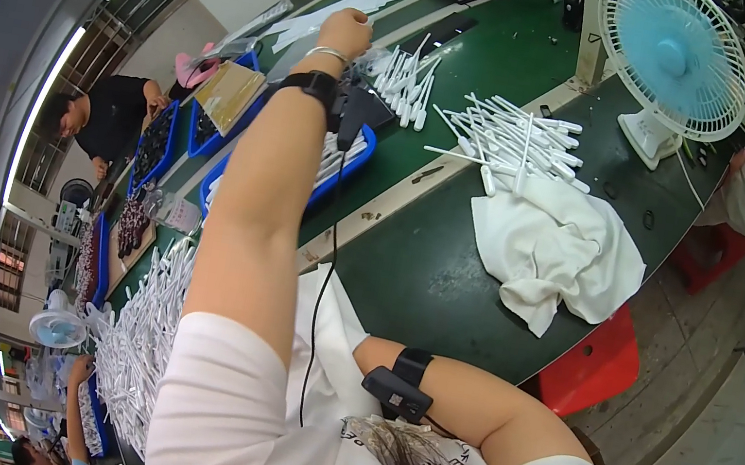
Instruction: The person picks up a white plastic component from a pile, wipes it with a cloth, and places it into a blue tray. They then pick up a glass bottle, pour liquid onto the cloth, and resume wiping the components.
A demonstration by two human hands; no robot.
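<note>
My left arm reaches far across the green bench. At its end my left hand point(345, 31) is closed, fingers curled above white strips point(335, 17); what it holds, if anything, I cannot make out. Right beside it lie a crumpled clear plastic bag point(377, 61) and a small bunch of thin white sticks with thicker ends point(407, 86). Beneath my left wrist stands a blue tray point(360, 157) with white pieces in it. My right forearm point(449, 393) bends across my body, and white cloth and my left arm hide the right hand.
A larger heap of white sticks point(516, 138) lies by a crumpled white cloth point(562, 249). A fan point(674, 51) stands at the far right. White pieces pile up point(142, 342) at left. A black cable point(320, 293) hangs from my wrist. Co-workers sit around; a red stool point(593, 358) is at right.
</note>
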